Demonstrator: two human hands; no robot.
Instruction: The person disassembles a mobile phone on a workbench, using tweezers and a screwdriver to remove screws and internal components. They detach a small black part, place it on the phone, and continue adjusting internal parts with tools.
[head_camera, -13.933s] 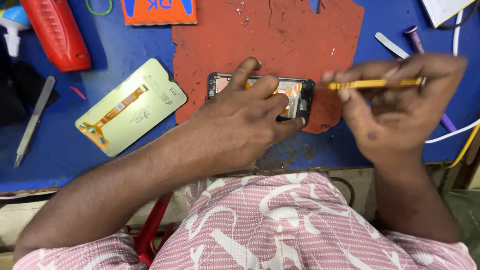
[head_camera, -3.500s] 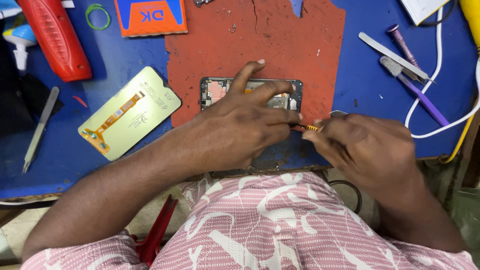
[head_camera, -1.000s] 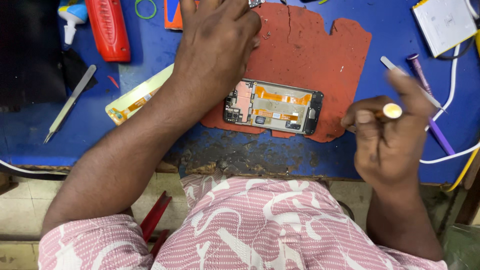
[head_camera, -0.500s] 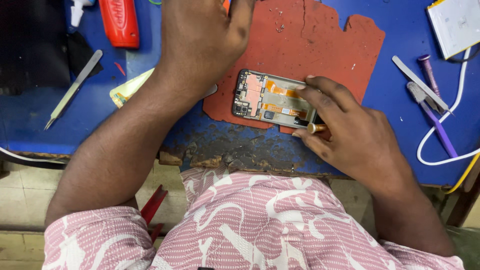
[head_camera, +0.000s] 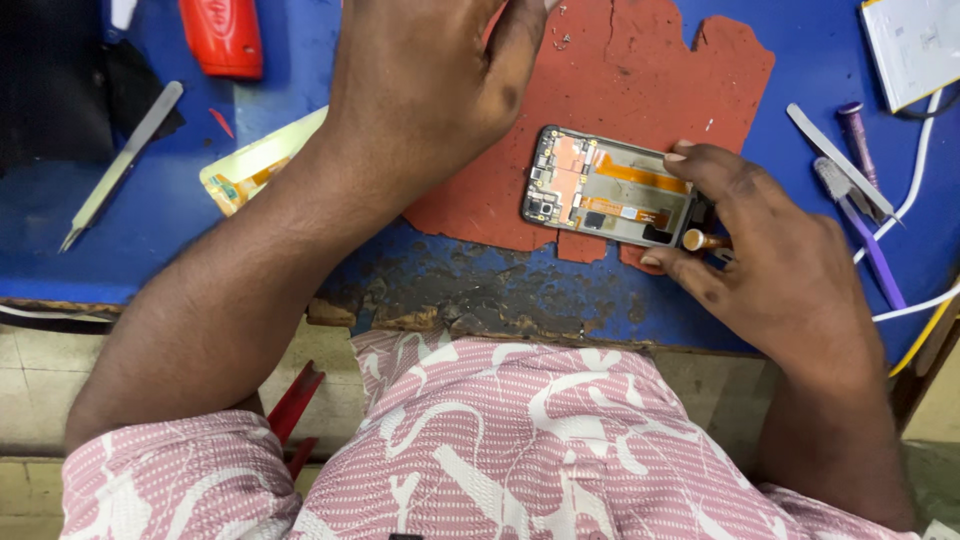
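Note:
An opened phone with bare circuit boards and orange flex cables lies on a worn red mat on the blue bench. My right hand rests on the phone's right end, thumb and forefinger touching its edge. The yellow handle end of a small screwdriver sticks out of that hand. My left hand is stretched over the mat's far left part, away from the phone. Its fingertips run past the top edge of the view.
A pale yellow-green phone panel lies left of the mat, partly under my forearm. Steel tweezers and a red tool lie at the far left. Tweezers, purple tools, a white cable and a white box are on the right.
My left hand has left the phone and reached toward the back of the bench. My right hand has come down from beside the mat onto the phone's right end, screwdriver in it.

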